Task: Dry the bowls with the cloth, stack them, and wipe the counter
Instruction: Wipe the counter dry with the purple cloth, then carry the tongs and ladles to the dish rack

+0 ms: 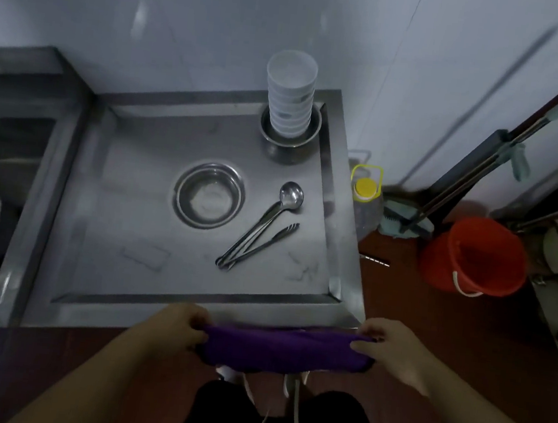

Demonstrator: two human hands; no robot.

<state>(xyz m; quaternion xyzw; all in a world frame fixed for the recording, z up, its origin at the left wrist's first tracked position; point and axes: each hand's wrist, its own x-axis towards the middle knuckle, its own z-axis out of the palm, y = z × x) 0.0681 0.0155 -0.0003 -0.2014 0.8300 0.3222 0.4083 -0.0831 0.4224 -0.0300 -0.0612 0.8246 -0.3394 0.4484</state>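
A purple cloth point(285, 351) is stretched between both hands just in front of the stainless steel tabletop point(138, 231). The left hand point(174, 326) pinches its left end, the right hand point(387, 346) its right end, fingers curled into the fabric. On the tabletop, a single steel bowl point(209, 196) sits mid-surface; a stack of white plastic bowls point(289, 95) stands in its far right corner.

Ladle point(291, 193) and tongs point(260, 245) lying side by side, yellow-capped jug point(365, 199) on floor, red bucket point(476, 256), mop point(407, 221) against wall.
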